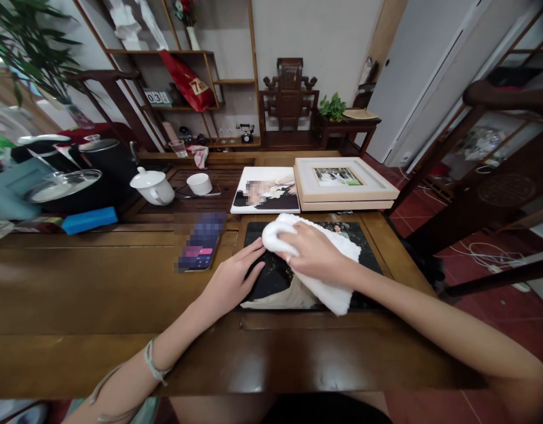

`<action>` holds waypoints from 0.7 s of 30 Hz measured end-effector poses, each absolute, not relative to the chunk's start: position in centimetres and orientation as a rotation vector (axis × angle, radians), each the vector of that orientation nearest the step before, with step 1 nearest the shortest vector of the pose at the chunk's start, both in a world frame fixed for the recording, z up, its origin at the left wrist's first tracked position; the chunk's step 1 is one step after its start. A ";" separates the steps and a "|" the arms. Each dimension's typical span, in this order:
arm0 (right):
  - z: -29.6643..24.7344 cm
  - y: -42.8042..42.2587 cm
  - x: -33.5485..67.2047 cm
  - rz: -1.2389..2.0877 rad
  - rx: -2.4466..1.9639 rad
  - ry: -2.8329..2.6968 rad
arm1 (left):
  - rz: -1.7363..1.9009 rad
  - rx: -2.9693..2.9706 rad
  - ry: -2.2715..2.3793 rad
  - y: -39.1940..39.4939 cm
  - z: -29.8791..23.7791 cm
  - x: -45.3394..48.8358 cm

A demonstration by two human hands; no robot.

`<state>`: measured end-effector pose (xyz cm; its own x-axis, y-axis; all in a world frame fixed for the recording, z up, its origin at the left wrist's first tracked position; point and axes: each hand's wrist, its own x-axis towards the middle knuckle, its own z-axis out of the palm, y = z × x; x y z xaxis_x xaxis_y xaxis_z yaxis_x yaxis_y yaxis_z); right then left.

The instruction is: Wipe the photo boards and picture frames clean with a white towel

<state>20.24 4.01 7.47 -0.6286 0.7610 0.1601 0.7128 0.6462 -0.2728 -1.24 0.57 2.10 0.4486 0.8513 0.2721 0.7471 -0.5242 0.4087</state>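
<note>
A dark photo panel (pixel 275 277) lies flat on the wooden table, with a pale dress shape along its lower part. My right hand (pixel 313 250) grips a bunched white towel (pixel 337 294) and presses it onto the panel; the loose end of the cloth hangs past the panel's near edge. Much of the picture is hidden under towel and hand. My left hand (pixel 236 277) rests at the panel's left edge, fingers stretched out and thumb apart, with nothing held. To its left lies a phone (pixel 203 241) with its screen lit.
Behind the panel are a white-edged photo panel (pixel 267 203) and stacked light wood frames (pixel 346 197). A white teapot (pixel 152 187), a white cup (pixel 199 184), a blue box (pixel 89 221) and a lidded pan (pixel 66 188) stand left on the table (pixel 99 288). A chair (pixel 487 171) is at right.
</note>
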 end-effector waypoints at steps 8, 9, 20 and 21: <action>8.3 9.9 17.4 1.009 -0.802 -2.435 | 0.650 2.508 1.400 0.5 2.2 -1.2; 8.3 10.1 17.2 1.024 -0.740 -2.475 | 0.648 2.504 1.398 0.5 2.2 -1.2; 7.8 8.6 26.5 0.711 -1.085 -2.502 | 0.723 2.404 1.392 0.6 2.0 -1.1; 7.7 8.4 26.9 0.618 -1.104 -2.523 | 0.742 2.388 1.402 0.7 1.9 -1.1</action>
